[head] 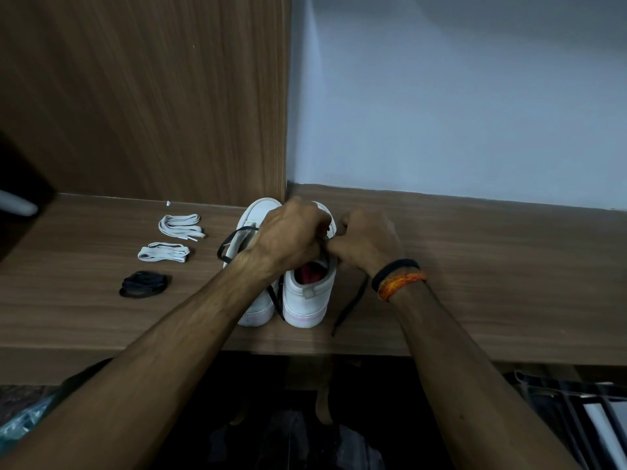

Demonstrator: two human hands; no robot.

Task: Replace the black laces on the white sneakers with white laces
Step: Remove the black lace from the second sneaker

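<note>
Two white sneakers stand side by side on the wooden shelf, heels toward me: the left sneaker (252, 217) and the right sneaker (307, 296). Over the right sneaker's lacing my left hand (291, 232) and my right hand (364, 242) meet, both pinching its black lace (351, 305), whose loose ends trail past the heel and between the shoes. A loop of black lace (225, 247) hangs off the left sneaker. Two bundled white laces (181, 225) (163, 252) lie to the left, with a coiled black lace (144, 283) in front of them. The eyelets are hidden by my hands.
The wooden shelf (492, 266) ends at a front edge close to the heels. A wood panel (152, 96) rises behind the left side and a pale wall (458, 96) behind the right. A small white bit (168, 203) lies by the panel. A dark object (20, 184) juts in at far left.
</note>
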